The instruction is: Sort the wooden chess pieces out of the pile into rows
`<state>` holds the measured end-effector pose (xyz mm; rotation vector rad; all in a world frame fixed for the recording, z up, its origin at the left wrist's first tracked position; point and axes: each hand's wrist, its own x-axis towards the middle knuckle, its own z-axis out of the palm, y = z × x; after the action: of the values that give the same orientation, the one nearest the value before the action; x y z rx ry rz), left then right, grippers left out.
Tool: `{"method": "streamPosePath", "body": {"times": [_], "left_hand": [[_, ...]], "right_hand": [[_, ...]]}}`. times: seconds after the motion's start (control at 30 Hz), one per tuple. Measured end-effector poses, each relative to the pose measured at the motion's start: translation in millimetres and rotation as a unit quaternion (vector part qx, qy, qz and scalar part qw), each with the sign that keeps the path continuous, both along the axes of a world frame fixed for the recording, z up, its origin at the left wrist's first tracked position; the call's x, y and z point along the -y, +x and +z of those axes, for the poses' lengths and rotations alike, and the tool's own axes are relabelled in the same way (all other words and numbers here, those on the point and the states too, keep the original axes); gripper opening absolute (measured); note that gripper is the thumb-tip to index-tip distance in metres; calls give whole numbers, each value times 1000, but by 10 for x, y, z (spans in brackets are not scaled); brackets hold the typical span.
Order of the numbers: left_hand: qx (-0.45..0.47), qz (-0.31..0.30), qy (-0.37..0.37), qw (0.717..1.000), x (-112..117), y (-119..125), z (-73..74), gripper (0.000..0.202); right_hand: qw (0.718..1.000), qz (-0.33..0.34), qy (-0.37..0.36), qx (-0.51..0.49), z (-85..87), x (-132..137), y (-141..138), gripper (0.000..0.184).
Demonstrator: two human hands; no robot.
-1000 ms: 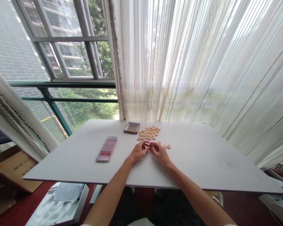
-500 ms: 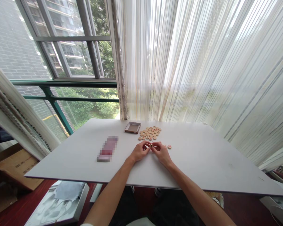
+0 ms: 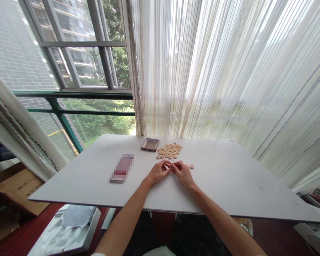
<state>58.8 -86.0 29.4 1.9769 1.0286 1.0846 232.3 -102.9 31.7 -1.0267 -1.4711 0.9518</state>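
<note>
My left hand (image 3: 158, 172) and my right hand (image 3: 181, 172) meet at the middle of the white table (image 3: 229, 185), fingertips pinched together on a small round wooden game piece (image 3: 171, 165). A cluster of several round wooden pieces (image 3: 170, 150) lies flat just beyond my hands. A couple of loose pieces (image 3: 191, 166) rest to the right of my right hand. A small brown open box (image 3: 150, 144) stands left of the cluster.
A flat reddish box (image 3: 121, 168) lies on the table's left part. Striped sheer curtains (image 3: 229, 71) hang behind the table, a window (image 3: 74, 64) at the left. A cardboard box (image 3: 13, 188) and a bin with plastic (image 3: 66, 231) sit on the floor at left.
My hands stay together on the piece, with only slight finger movement. The camera view has shifted a little.
</note>
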Motion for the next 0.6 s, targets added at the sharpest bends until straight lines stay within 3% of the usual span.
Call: {"method": "streamPosePath", "body": {"times": [0.6], "left_hand": [[12,21,-12,1000,17,10,47,29]], "right_hand": [[999,32,-5,-32,-70,-53,-2,23]]}}
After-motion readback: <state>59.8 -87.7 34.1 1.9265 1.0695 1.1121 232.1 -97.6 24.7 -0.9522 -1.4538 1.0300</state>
